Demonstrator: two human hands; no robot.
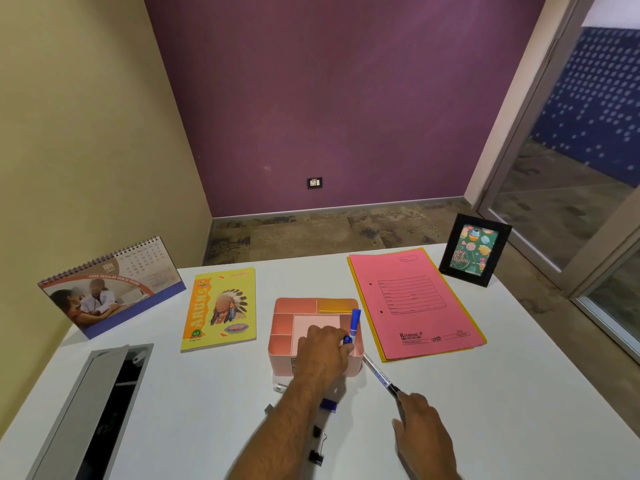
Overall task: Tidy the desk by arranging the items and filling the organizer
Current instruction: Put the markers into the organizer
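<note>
A pink desk organizer (282,327) with several compartments stands mid-table. One back compartment holds yellow sticky notes (334,305). My left hand (323,351) reaches over its front right corner, fingers closed on a blue marker (354,325) that stands in the right compartment. My right hand (420,431) lies on the table to the right and pinches the dark end of a clear ballpoint pen (379,375), whose tip points toward the organizer. Another blue marker (329,405) peeks out under my left forearm. Black binder clips (317,445) lie near the front.
A yellow notebook (220,308) lies left of the organizer, a desk calendar (110,289) stands far left. Pink and yellow folders (415,303) lie to the right, with a black photo frame (472,251) behind them. A grey cable hatch (93,410) is open at the front left.
</note>
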